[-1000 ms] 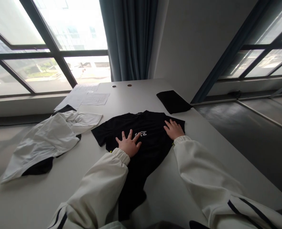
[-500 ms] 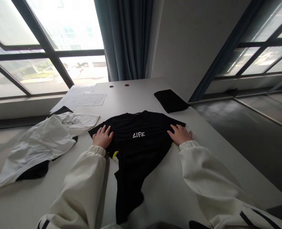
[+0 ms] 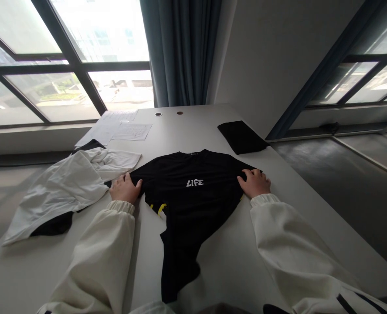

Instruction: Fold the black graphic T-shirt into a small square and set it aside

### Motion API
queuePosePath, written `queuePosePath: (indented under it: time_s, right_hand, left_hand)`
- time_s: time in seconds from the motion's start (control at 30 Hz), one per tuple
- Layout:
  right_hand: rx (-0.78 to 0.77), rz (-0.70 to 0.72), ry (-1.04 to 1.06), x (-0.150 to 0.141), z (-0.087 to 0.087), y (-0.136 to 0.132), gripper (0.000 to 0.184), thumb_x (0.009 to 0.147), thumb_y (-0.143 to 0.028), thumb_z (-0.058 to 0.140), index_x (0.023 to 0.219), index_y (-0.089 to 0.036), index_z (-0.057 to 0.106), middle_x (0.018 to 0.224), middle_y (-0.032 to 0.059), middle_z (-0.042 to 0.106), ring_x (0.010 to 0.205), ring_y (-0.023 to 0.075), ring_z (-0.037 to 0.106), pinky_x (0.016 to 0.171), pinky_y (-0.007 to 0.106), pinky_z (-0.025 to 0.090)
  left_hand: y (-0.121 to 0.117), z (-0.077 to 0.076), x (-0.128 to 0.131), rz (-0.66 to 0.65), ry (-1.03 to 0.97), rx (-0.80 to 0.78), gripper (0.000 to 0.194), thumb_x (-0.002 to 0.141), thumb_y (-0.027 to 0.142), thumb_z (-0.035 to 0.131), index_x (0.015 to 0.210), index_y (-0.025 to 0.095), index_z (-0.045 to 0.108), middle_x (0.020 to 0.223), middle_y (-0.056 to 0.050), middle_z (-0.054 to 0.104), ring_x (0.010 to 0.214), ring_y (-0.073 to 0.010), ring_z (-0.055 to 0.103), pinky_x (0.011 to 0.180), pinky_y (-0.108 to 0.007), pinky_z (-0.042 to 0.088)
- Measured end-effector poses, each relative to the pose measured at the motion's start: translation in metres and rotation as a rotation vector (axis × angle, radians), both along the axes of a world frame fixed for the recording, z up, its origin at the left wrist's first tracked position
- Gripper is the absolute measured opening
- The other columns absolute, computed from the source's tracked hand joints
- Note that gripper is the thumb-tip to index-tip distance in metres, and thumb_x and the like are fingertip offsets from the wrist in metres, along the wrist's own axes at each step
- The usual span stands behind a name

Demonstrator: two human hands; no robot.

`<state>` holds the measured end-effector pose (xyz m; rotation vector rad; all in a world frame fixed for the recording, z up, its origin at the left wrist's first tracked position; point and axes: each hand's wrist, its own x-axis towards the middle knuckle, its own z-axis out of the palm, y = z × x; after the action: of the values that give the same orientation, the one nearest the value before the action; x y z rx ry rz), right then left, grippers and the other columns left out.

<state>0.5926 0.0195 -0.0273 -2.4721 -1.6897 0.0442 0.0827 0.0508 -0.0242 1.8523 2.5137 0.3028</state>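
Left hand [image 3: 124,188] is resting on one sleeve [image 3: 145,172], fingers bent, I cannot tell if gripping | right hand [image 3: 255,183] is resting on the other sleeve [image 3: 235,167], grip also not clear | black T-shirt [image 3: 193,203] is lying on the table [image 3: 231,261] between both hands | white garment [image 3: 59,194] is lying just left of the left hand

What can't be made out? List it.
Head view: paper, its writing too small.
Head view: black shirt, sleeve ends partly covered by the left hand and right hand.
Head view: black cloth, partly hidden under the white cloth.
Head view: black object, cut off by the bottom edge.
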Motion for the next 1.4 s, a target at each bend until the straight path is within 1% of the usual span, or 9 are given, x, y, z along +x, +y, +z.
queuePosePath:
  time_s: [0.13, 0.27, 0.5, 0.7, 0.8, 0.9, 1.13, 1.3, 1.4]
  right_hand:
    - [0.003, -0.008, -0.008, -0.001, -0.001, 0.001, 0.050, 0.100, -0.054, 0.045, 0.138, -0.026, 0.064, 0.143, 0.0171, 0.055, 0.130, 0.0416, 0.050, 0.113, 0.075, 0.028]
    - [-0.009, -0.020, -0.003, -0.002, 0.000, 0.001, 0.051, 0.101, -0.054, 0.043, 0.139, -0.027, 0.064, 0.145, 0.0165, 0.054, 0.131, 0.0413, 0.050, 0.115, 0.077, 0.024]
    - [0.036, -0.009, 0.002, -0.008, 0.002, -0.001, 0.048, 0.100, -0.049, 0.048, 0.139, -0.026, 0.065, 0.147, 0.0163, 0.053, 0.134, 0.0418, 0.048, 0.116, 0.079, 0.021]
    - [0.338, 0.228, 0.011, -0.054, 0.013, -0.004, 0.038, 0.098, -0.035, 0.053, 0.127, -0.020, 0.073, 0.143, 0.0189, 0.058, 0.137, 0.0410, 0.045, 0.120, 0.073, 0.020]
    - [0.445, 0.412, 0.145, -0.093, 0.020, 0.000, 0.033, 0.097, -0.033, 0.057, 0.119, -0.020, 0.076, 0.135, 0.0184, 0.063, 0.132, 0.0387, 0.052, 0.120, 0.066, 0.028]
    - [0.491, 0.586, 0.452, -0.138, 0.027, 0.010, 0.032, 0.098, -0.034, 0.055, 0.114, -0.019, 0.078, 0.124, 0.0165, 0.070, 0.126, 0.0326, 0.059, 0.118, 0.052, 0.041]
    - [0.105, 0.676, 1.291, -0.215, 0.023, 0.032, 0.053, 0.105, -0.056, 0.044, 0.148, -0.029, 0.059, 0.142, 0.0078, 0.066, 0.123, 0.0253, 0.067, 0.098, 0.042, 0.060]
    - [0.173, 0.684, 1.346, -0.217, 0.017, 0.032, 0.062, 0.104, -0.059, 0.047, 0.161, -0.034, 0.046, 0.150, 0.0048, 0.062, 0.124, 0.0240, 0.067, 0.101, 0.041, 0.060]
    - [0.185, 0.723, 1.284, -0.214, 0.014, 0.033, 0.055, 0.106, -0.059, 0.044, 0.150, -0.031, 0.061, 0.151, 0.0052, 0.063, 0.130, 0.0250, 0.064, 0.099, 0.039, 0.061]
  left_hand:
    - [-0.001, 0.006, 0.002, -0.031, 0.025, 0.031, 0.073, 0.096, 0.054, 0.053, 0.156, 0.013, 0.048, 0.137, -0.027, 0.066, 0.124, -0.0464, 0.061, 0.101, -0.059, 0.049]
    - [0.001, 0.012, 0.006, -0.045, -0.137, 0.047, 0.057, 0.099, 0.040, 0.050, 0.152, 0.020, 0.051, 0.118, -0.020, 0.075, 0.109, -0.0395, 0.070, 0.096, -0.052, 0.052]
    - [0.006, 0.016, 0.009, -0.115, -0.463, 0.309, 0.043, 0.101, 0.032, 0.045, 0.139, 0.019, 0.058, 0.133, -0.014, 0.069, 0.107, -0.0260, 0.071, 0.102, -0.040, 0.054]
    - [0.003, 0.016, 0.026, -0.286, -0.376, 0.359, 0.054, 0.097, 0.027, 0.051, 0.150, 0.018, 0.053, 0.150, -0.014, 0.057, 0.140, -0.0288, 0.055, 0.119, -0.040, 0.046]
    - [-0.001, 0.016, 0.042, -0.391, -0.288, 0.334, 0.060, 0.098, 0.027, 0.052, 0.157, 0.022, 0.047, 0.158, -0.012, 0.052, 0.141, -0.0300, 0.056, 0.115, -0.041, 0.050]
    - [-0.006, 0.017, 0.062, -0.537, -0.183, 0.367, 0.062, 0.099, 0.025, 0.052, 0.160, 0.022, 0.045, 0.159, -0.012, 0.052, 0.135, -0.0309, 0.061, 0.110, -0.041, 0.054]
    - [-0.023, 0.019, 0.100, -0.817, -0.013, 0.378, 0.056, 0.102, 0.021, 0.046, 0.158, 0.021, 0.048, 0.157, -0.012, 0.057, 0.126, -0.0292, 0.067, 0.102, -0.044, 0.057]
    - [-0.026, 0.017, 0.104, -0.876, 0.024, 0.351, 0.054, 0.103, 0.021, 0.047, 0.157, 0.021, 0.050, 0.157, -0.012, 0.058, 0.123, -0.0287, 0.068, 0.097, -0.044, 0.057]
    - [-0.028, 0.017, 0.101, -0.933, 0.008, 0.317, 0.053, 0.102, 0.021, 0.050, 0.154, 0.022, 0.053, 0.152, -0.012, 0.062, 0.124, -0.0286, 0.067, 0.098, -0.044, 0.056]
